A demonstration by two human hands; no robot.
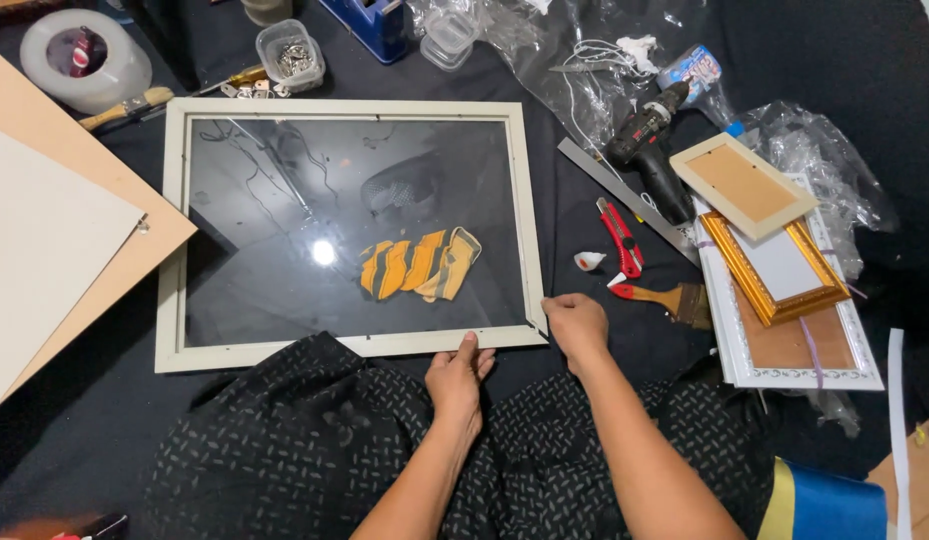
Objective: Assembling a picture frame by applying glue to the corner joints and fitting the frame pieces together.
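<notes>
A large cream picture frame [172, 250] with a glass pane lies flat on the dark cloth in front of me. A folded orange and grey cloth [420, 264] rests on the glass near its lower right. My left hand [458, 378] grips the frame's near edge, thumb on top. At the frame's near right corner my right hand [576, 322] has its fingers curled against the corner joint.
Right of the frame lie a red utility knife [618, 235], a paintbrush [664, 298], a metal ruler [624, 198], a cordless drill [648, 145] and a stack of smaller frames [784, 290]. Backing boards [54, 230] lie at left. A box of hardware [291, 55] sits at the back.
</notes>
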